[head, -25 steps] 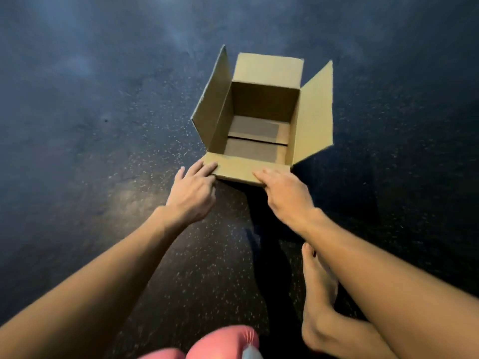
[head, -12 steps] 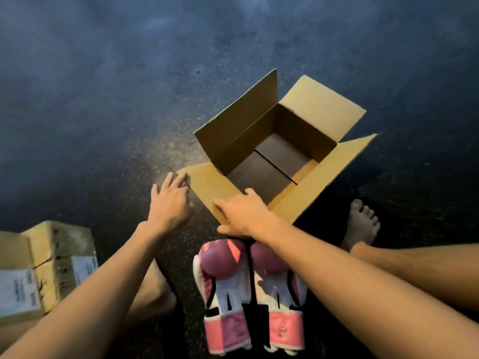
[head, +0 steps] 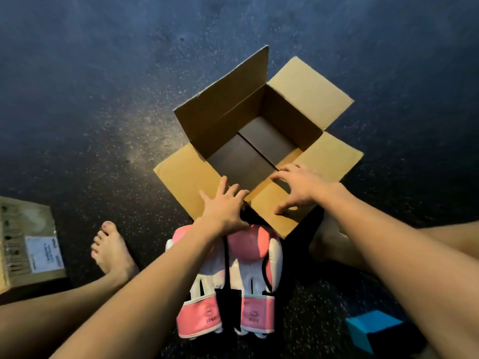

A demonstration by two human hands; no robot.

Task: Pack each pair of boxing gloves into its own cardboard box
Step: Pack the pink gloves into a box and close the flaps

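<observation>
Both hands shifted onto flaps: left hand (head: pixel 225 203) flat, fingers spread, pressing near-left flap; right hand (head: pixel 298 190) splayed, fingertips on near-right flap, gripping nothing. Open cardboard box (head: pixel 308 84) mid-floor, pink gloves (head: pixel 255 281) just near of it.

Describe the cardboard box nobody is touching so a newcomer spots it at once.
From the open cardboard box at centre, look to the far left edge, past the bare foot. The closed box sits there; unlike the open one, it looks shut and carries a white printed label.
</observation>
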